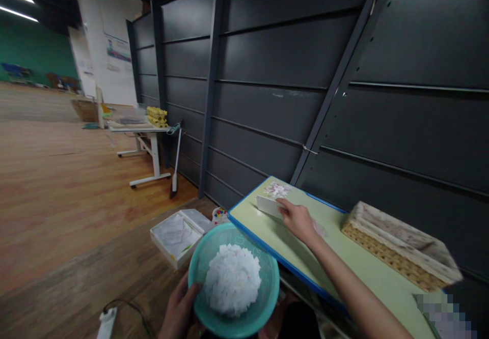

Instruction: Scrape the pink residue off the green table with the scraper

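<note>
Likely scraping step: my right hand (298,221) pinches a white card (267,206) over the table (298,253), near loose scraps (278,190); left hand (181,301) grips the basin (269,278) by the table's edge. Next probably needs basin steady.

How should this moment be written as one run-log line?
left hand grip: teal basket, heaped white pieces inside; right hand grip: white flat panel; on table: loose pale pieces, wicker basket

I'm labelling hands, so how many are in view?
2. The left hand holds the green bowl by its side, some fingers hidden; the right hand holds a white card at the table.
</note>
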A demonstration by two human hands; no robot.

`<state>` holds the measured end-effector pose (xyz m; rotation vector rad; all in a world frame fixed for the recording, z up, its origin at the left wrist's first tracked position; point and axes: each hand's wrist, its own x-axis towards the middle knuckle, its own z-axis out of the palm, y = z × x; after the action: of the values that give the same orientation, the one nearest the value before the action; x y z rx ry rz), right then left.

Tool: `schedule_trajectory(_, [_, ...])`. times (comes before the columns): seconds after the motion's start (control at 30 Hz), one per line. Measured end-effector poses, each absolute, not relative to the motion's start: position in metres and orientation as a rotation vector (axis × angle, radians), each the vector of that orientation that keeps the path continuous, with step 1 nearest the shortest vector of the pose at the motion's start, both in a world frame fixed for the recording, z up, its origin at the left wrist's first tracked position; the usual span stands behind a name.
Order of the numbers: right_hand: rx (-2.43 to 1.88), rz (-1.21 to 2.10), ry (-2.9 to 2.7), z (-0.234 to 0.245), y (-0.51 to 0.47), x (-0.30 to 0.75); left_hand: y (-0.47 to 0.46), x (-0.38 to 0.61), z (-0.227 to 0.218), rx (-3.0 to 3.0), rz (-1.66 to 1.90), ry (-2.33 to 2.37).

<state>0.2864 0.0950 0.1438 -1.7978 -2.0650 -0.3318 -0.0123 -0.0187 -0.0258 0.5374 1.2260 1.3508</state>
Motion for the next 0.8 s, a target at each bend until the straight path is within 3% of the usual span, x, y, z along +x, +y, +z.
schedule_trajectory(0.43, [-1.553,-0.296,-1.870,0.090,0.063,0.293,-0.026,0.001,-0.004,0.492,1.315,1.243])
schedule_trajectory(0.8, [-1.281,0.075,-1.960,0.079,0.037,0.281,-0.010,-0.007,-0.026,0.372,1.327,1.191])
